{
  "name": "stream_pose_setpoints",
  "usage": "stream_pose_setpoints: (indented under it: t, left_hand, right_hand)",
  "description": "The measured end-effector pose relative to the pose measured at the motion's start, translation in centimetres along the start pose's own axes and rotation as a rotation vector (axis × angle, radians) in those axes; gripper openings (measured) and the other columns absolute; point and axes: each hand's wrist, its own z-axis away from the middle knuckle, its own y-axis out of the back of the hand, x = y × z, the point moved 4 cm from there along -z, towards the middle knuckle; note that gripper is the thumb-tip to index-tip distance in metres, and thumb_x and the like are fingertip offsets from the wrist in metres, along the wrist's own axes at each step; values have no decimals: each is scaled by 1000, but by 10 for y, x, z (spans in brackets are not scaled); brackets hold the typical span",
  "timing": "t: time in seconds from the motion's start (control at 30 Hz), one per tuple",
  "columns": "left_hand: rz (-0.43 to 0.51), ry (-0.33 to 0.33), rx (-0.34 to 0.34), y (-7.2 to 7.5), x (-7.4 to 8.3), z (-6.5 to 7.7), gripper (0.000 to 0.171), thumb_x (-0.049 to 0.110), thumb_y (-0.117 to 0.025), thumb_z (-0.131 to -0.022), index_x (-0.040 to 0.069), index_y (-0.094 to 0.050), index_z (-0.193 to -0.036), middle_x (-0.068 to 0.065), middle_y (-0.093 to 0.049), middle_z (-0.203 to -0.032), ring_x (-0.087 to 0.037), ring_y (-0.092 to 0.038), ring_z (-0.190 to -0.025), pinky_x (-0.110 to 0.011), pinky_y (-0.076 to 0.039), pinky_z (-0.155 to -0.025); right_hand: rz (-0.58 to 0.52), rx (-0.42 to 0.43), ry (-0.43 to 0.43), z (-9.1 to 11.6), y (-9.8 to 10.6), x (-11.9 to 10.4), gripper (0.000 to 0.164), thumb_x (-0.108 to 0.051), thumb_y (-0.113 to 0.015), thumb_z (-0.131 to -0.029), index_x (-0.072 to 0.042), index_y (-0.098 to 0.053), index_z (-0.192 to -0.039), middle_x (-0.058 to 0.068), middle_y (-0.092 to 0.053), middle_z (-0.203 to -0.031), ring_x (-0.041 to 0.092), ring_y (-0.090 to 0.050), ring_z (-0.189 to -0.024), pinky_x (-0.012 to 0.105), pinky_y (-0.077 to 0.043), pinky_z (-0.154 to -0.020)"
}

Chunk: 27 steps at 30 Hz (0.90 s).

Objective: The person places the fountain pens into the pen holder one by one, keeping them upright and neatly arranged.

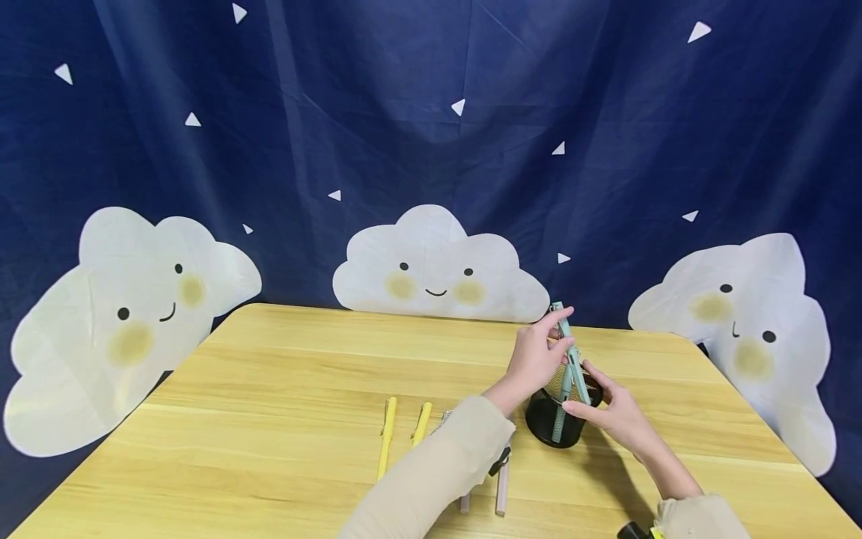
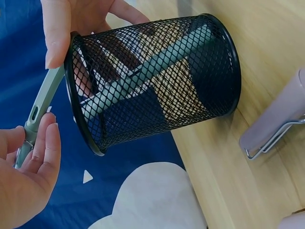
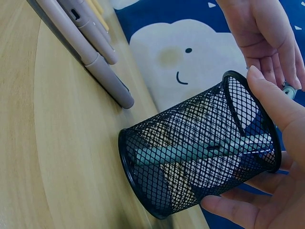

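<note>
A black mesh pen holder stands on the wooden table, right of centre. My right hand grips it near the rim, its thumb on the near side and fingers round the far side. One green pen leans inside the holder, visible through the mesh. Above the opening, my left hand pinches another green pen between thumb and fingers. That pen slants down, its lower end right at the rim beside the right thumb in the left wrist view.
Two yellow pens lie left of the holder, partly behind the left sleeve. Lilac pens with metal clips lie closer to the holder. A dark blue curtain with clouds hangs behind the table's far edge.
</note>
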Motion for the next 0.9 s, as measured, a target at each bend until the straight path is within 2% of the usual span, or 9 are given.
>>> stream_pose_setpoints:
  t: [0.33, 0.43, 0.57, 0.67, 0.77, 0.9]
  left_hand:
    - [-42, -21, -12, -1, -2, 2, 44, 4, -59, -85, 16, -51, -127, -5, -62, -80, -13, -61, -54, -13, -43, -44]
    - [-47, -34, -10, -1, -3, 3, 50, 2, -60, -84, 17, -47, -130, -6, -62, -79, -14, -60, -53, -12, -44, -45]
    - [-65, -39, -7, -1, -4, 3, 64, 2, -61, -83, 21, -34, -138, -6, -60, -78, -12, -59, -50, -10, -44, -48]
    - [-89, -36, -9, -1, -5, 4, 69, 3, -63, -82, 22, -30, -140, -5, -59, -78, -5, -56, -48, -10, -43, -48]
    - [-120, -46, -21, -1, -7, 5, 67, 4, -63, -82, 19, -32, -139, -6, -62, -79, -1, -55, -49, -10, -43, -48]
    - [-174, -71, -39, -1, -9, 6, 62, 5, -64, -81, 18, -37, -136, -6, -64, -81, 1, -56, -54, -9, -42, -49]
  right_hand:
    - [1, -6, -5, 0, 1, 0, 76, -16, -66, -81, 7, -20, -138, 30, -37, -129, 36, -41, -112, 17, -42, -77]
    - [14, -3, -7, 0, 1, 0, 76, -16, -66, -81, 7, -21, -138, 30, -36, -130, 38, -39, -115, 22, -42, -81]
    - [20, -4, -7, 0, 1, 0, 76, -17, -66, -81, 6, -21, -138, 30, -38, -129, 39, -39, -115, 31, -42, -84]
    - [12, -4, 0, 0, 1, 1, 76, -16, -66, -81, 6, -21, -138, 30, -41, -126, 39, -40, -114, 25, -42, -82]
    - [4, -2, 5, 0, 1, 1, 76, -15, -66, -81, 6, -21, -138, 29, -42, -126, 39, -40, -115, 17, -40, -79]
    - [-5, 2, 21, 0, 0, 1, 76, -14, -66, -81, 8, -21, -137, 29, -43, -124, 39, -41, -113, 15, -41, -78]
